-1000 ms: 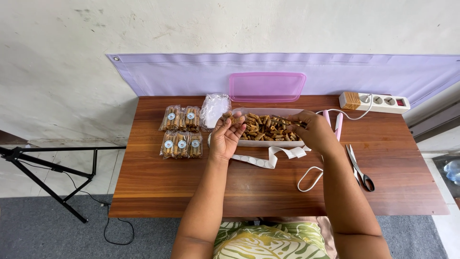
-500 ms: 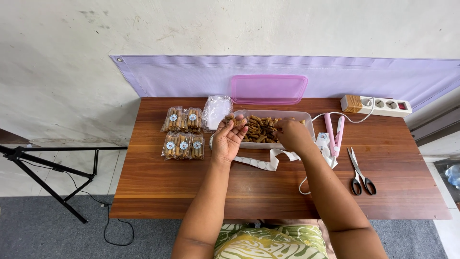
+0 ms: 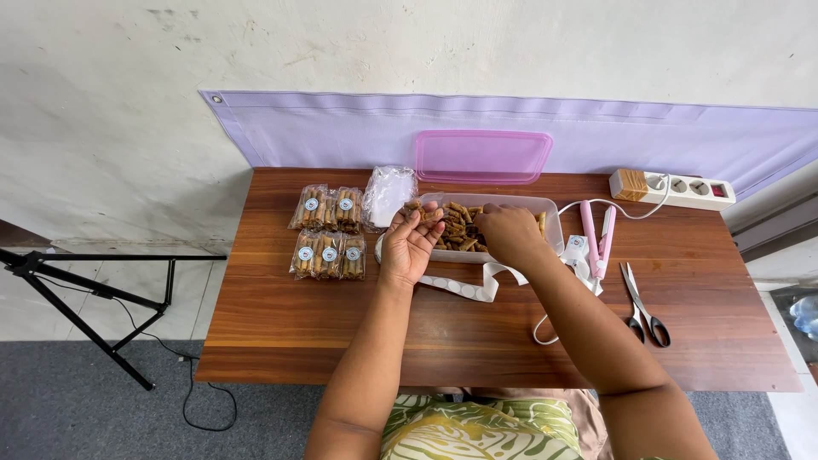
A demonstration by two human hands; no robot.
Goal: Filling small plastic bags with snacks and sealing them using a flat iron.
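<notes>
My left hand (image 3: pixel 410 244) is held palm up at the left end of a clear plastic tub (image 3: pixel 550 223) and cups a few brown stick snacks (image 3: pixel 423 213). My right hand (image 3: pixel 506 233) reaches into the tub and rests on the pile of stick snacks (image 3: pixel 461 229) inside it. Whether its fingers grip any cannot be seen. The tub stands at the middle back of the brown wooden table (image 3: pixel 298 324).
Sealed snack packets (image 3: pixel 328 232) lie left of the tub, with a stack of clear empty bags (image 3: pixel 388 194) behind them. A pink lid (image 3: pixel 482 157) leans on the wall. A sticker strip (image 3: pixel 466 288), pink heat sealer (image 3: pixel 597 238), scissors (image 3: pixel 643 305) and power strip (image 3: pixel 673 187) lie to the right.
My right hand has moved left from the tub's right end into the pile of snacks. The left hand stays cupped by the tub's left end. The view has shifted slightly.
</notes>
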